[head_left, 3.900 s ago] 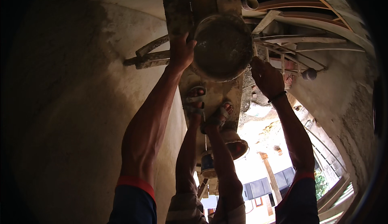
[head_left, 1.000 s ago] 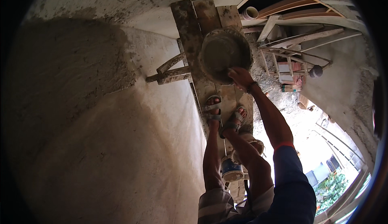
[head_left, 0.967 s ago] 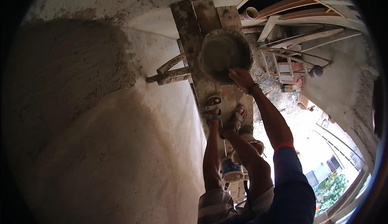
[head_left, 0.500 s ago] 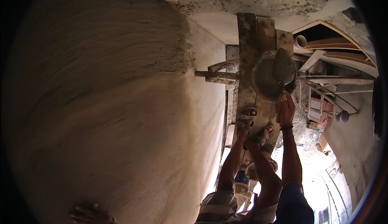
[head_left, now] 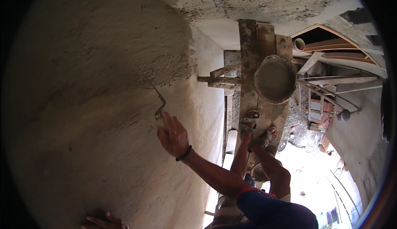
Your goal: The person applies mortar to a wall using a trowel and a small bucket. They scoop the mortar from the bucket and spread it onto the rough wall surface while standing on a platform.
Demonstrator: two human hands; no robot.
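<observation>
Across the left and middle of the view, a broad plastered wall [head_left: 124, 167] is filling most of the space, its upper part darker and carrying a rough, crumbly patch [head_left: 169, 70]. To its right, worn planks [head_left: 248, 43] are running away in a narrow strip, and the person's sandalled feet [head_left: 264, 138] are standing on them. The body is leaning toward the wall, so overreaching could, I judge, cost the person their footing. Beyond the feet, a round basin [head_left: 257, 84] is sitting on the planks with grey mortar inside; a careless step forward might knock it.

Against the wall near the lower edge, the left hand [head_left: 105, 223] is showing spread fingers and no visible object, apparently bracing; the frame is cutting off its palm. The right hand [head_left: 173, 136] is closing firmly around the handle of a trowel [head_left: 162, 98], which is lying in front of the wall, just below the rough patch. Too steep a blade angle would probably gouge the plaster, and uneven pressure could make loose material drop. The trowel is pointing up and leftward, its long axis slanting from the fist through a cranked neck; the blade is appearing almost edge-on, too faint to trace fully.
</observation>
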